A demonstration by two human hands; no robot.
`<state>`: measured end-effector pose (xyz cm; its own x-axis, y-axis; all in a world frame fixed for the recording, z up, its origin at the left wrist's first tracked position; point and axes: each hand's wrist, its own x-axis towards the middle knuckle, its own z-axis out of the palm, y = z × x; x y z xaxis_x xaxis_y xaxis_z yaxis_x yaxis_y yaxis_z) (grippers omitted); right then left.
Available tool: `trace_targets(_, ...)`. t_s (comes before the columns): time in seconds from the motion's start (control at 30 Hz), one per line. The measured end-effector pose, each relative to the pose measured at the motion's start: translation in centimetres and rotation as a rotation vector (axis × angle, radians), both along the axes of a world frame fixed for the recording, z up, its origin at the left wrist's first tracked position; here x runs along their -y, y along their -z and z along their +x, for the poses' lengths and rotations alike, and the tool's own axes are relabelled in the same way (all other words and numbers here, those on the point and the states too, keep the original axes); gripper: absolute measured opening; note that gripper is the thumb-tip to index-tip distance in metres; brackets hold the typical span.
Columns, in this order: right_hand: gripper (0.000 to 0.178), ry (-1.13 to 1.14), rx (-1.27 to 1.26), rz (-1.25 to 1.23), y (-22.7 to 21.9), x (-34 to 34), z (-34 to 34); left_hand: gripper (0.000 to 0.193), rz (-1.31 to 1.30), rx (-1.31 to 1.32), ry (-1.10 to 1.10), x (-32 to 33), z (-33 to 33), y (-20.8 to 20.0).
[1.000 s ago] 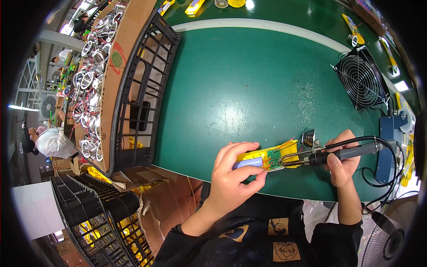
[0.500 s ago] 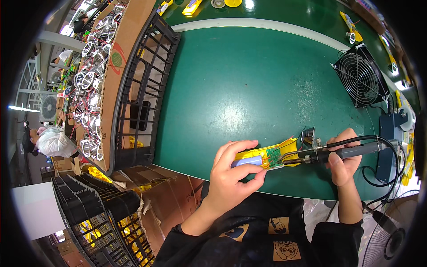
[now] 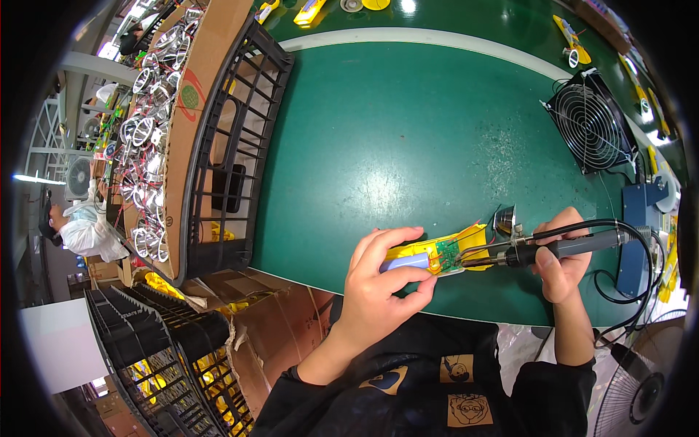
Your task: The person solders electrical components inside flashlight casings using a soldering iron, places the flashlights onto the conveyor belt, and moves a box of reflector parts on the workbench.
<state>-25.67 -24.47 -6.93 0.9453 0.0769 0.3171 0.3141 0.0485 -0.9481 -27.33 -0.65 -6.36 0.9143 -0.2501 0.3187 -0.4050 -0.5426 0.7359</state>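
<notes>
Along the near edge of the workbench (image 3: 378, 131), the right hand (image 3: 561, 271) grips a soldering iron (image 3: 601, 241), the left hand (image 3: 377, 290) a yellow housing (image 3: 476, 239). Its battery (image 3: 405, 264) is seated, the reflector (image 3: 504, 220) outside, and soldering at the circuit board (image 3: 448, 249) looks unfinished.

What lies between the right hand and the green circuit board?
In the head view: the soldering iron's black front, a thin bent metal tube and the yellow plastic casing's end.

The housing (image 3: 475, 239) is bright yellow, its circuit board (image 3: 448, 250) green, the battery (image 3: 405, 264) lavender-blue; the soldering iron (image 3: 598, 242) is grey and black. The tabletop (image 3: 349, 131) is deep green — pale speckles scattered toward one side; the shirt (image 3: 422, 360) is black with tan patches (image 3: 470, 411) — dark line drawings on them; the crate (image 3: 258, 120) is latticed black.
</notes>
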Motion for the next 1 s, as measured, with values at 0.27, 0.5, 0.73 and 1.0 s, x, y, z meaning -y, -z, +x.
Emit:
trace_targets(0.27,0.017,0.047,0.056,-0.008,0.6,0.0,0.0,0.011,-0.009,0.015,-0.002,0.0,0.1,-0.2)
trace_targets(0.5,0.017,0.002,0.067,0.075,0.0,0.3,0.4,0.012,0.01,0.026,0.004,-0.1,0.2,0.0)
trace_targets(0.73,0.02,0.127,0.11,0.102,-0.4,0.5,0.5,0.015,-0.011,0.001,0.019,-0.3,0.2,0.7)
trace_targets(1.0,0.025,0.186,0.019,0.146,-0.8,0.6,0.6,0.014,-0.01,0.049,0.035,-0.2,0.0,1.2)
